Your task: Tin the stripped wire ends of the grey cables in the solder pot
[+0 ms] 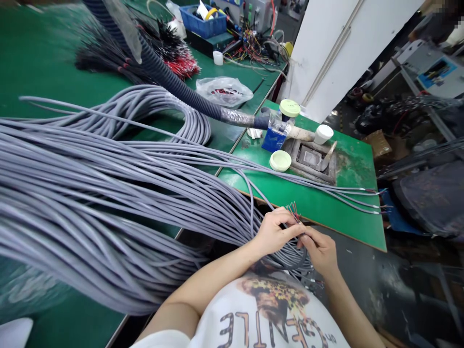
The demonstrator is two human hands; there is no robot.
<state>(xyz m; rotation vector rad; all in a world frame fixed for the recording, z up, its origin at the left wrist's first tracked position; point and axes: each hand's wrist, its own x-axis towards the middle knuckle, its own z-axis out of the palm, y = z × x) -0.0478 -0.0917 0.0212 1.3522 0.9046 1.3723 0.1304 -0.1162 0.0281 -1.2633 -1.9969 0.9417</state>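
Note:
My left hand [274,232] and my right hand [321,250] meet in front of my body, fingers pinched together. Between them is the end of a grey cable, with its thin red and dark inner wires [295,211] fanning upward from the fingertips. The fingers hide most of the cable end. A large bundle of grey cables [145,193] stretches from the left edge to just beneath my hands. Several cables [311,182] lie apart across the green board, their stripped ends [380,209] over its right edge.
On the green board [355,222] stand a soldering pot [311,159] with a tool resting on it, a blue box [274,139] and small round tubs [280,160]. A ribbed hose [170,87] crosses above the bench. Behind lie black and red wires [181,65] and a plastic bag [224,92].

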